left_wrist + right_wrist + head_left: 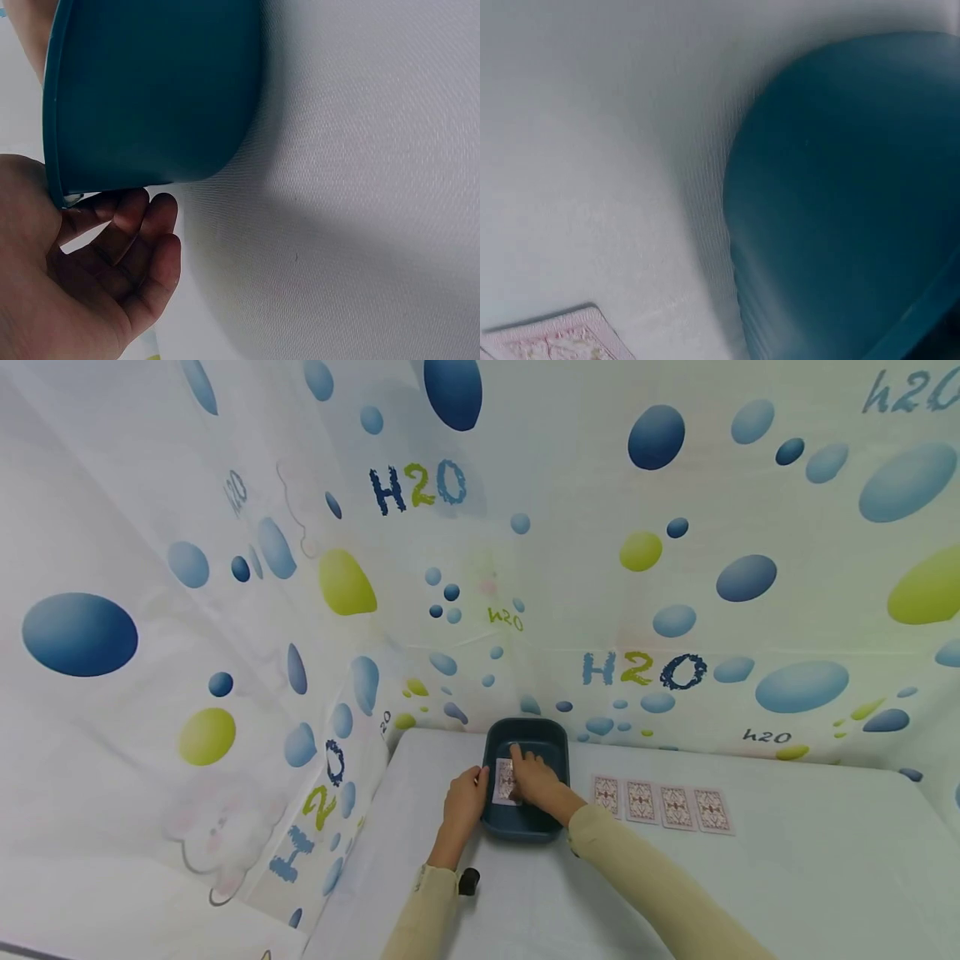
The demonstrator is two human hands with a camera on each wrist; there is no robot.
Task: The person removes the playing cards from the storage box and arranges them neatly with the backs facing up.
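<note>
A dark teal plastic basin (pixel 525 833) stands on the white-covered table. My left hand (pixel 467 795) grips its left side; in the left wrist view the curled fingers (pixel 154 262) sit under the rim, against the outer wall. Inside the basin lies a playing card (pixel 503 781) with a reddish patterned back facing up. My right hand (pixel 538 781) reaches over the right rim into the basin, its thumb and forefinger spread apart at the card's right side. The right wrist view shows the basin's outer wall (pixel 840 187) but hides the right fingers.
Several playing cards (pixel 677 807) lie back up in a row right of the basin; a corner of one card (pixel 566 341) shows in the right wrist view. A patterned curtain (pixel 562 610) hangs behind the table. A small black object (pixel 468 882) is at the left cuff.
</note>
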